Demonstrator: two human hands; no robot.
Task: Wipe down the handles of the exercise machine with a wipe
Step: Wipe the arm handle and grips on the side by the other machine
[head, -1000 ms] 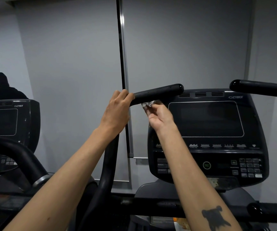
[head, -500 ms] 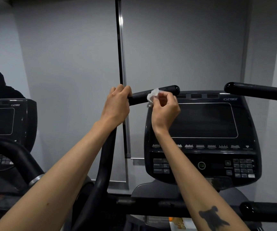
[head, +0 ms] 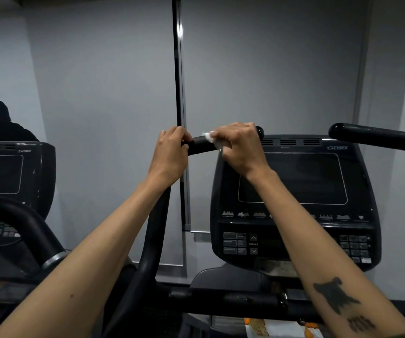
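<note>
The machine's black left handle (head: 200, 144) runs level in front of me, its round tip poking out past my right hand. My left hand (head: 171, 152) grips the handle at its bend, fingers curled over the top. My right hand (head: 239, 146) is wrapped over the handle closer to the tip, holding a small white wipe (head: 210, 137) against it; only a corner of the wipe shows beside my fingers. The black right handle (head: 377, 136) sticks out at the far right, untouched.
The machine's console (head: 294, 203) with a dark screen and keypads stands right behind the handles. A second machine (head: 13, 172) is at the left, with a dark figure of a person (head: 3, 125) beyond it. A grey wall with a vertical black strip (head: 178, 69) lies ahead.
My right hand rose from under the handle, brought the wipe up its side, and now lies wrapped over the top. My left hand kept its grip at the bend.
</note>
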